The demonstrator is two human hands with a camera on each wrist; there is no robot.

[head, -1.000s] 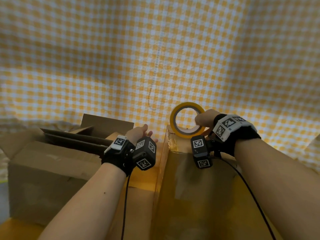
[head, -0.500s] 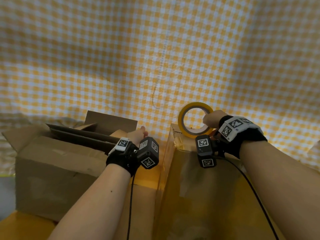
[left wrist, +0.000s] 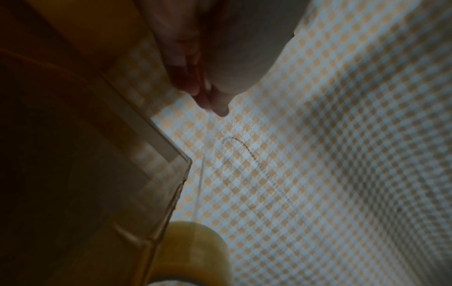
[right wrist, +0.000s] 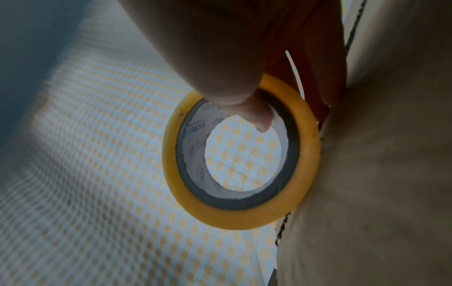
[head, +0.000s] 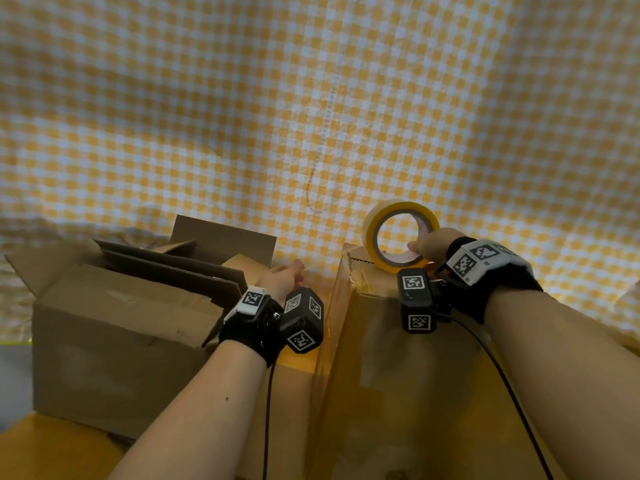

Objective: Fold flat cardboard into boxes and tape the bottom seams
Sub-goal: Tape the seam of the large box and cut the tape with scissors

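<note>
A: At left, an open carton (head: 114,341) stuffed with flat cardboard sheets (head: 173,268). Beside it, the left hand (head: 282,280) pinches what looks like a clear tape end, thumb against fingertips (left wrist: 221,108).

B: Hard to confirm; the film only shows as a faint line in the left wrist view.

A: Centre-right, the folded box (head: 398,375) stands on end. The right hand (head: 431,245) clasps the tape roll (head: 398,233) at its far top edge, thumb through the core.

B: That roll should be light and rigid, best held through the core. The strip is likely flimsy and quick to stick to itself. The seam itself is hidden behind arms and wrist gear.
</note>
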